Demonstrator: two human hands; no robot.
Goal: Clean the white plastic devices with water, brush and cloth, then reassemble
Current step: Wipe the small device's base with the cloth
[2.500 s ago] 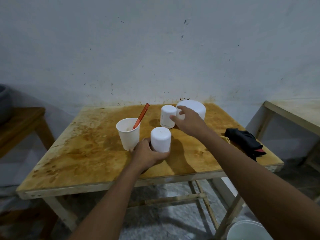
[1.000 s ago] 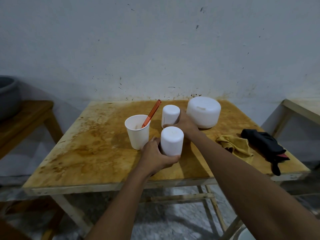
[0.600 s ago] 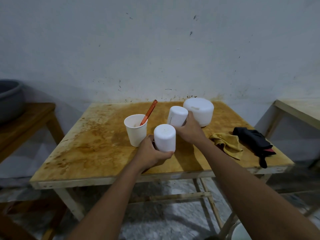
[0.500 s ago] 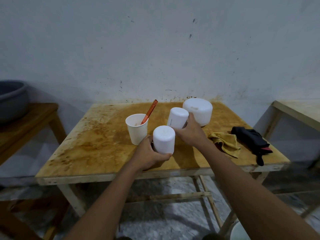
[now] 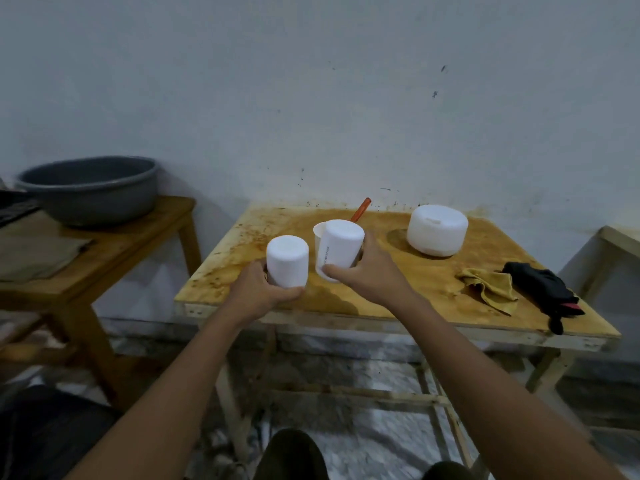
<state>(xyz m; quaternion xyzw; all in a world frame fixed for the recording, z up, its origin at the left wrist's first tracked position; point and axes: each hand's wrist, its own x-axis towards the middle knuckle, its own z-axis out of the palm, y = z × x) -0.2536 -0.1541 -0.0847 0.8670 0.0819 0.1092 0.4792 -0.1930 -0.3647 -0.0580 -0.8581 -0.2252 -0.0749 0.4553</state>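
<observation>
The stained wooden table (image 5: 433, 271) stands against the wall, and everything here is placed from it.

Over the table's near left corner, the left hand (image 5: 258, 292) grips the base of a small white cylinder (image 5: 287, 259), with the thumb in front and the fingers curled round the far side. The cylinder is upright, closed end up. Whether its base touches the table cannot be told.

Just right of it, over the table's left half, the right hand (image 5: 367, 275) grips a second white cylinder (image 5: 337, 247) low on its body, thumb across the near side and fingers wrapped behind. This one is tilted, its top leaning right, and a line of small print runs up its side.

Behind the tilted cylinder a paper cup (image 5: 318, 232) sits on the table, mostly hidden. An orange brush handle (image 5: 361, 209) slants out of it toward the wall.

A large round white device (image 5: 437, 230) rests toward the table's far right, well apart from both hands. Near the table's right edge lie a crumpled yellow cloth (image 5: 490, 289) and, just beside it, a black cloth (image 5: 543, 292).

Left of the table is a lower wooden side table (image 5: 104, 254) carrying a grey basin (image 5: 90, 188) and a folded brownish cloth (image 5: 34, 254).
</observation>
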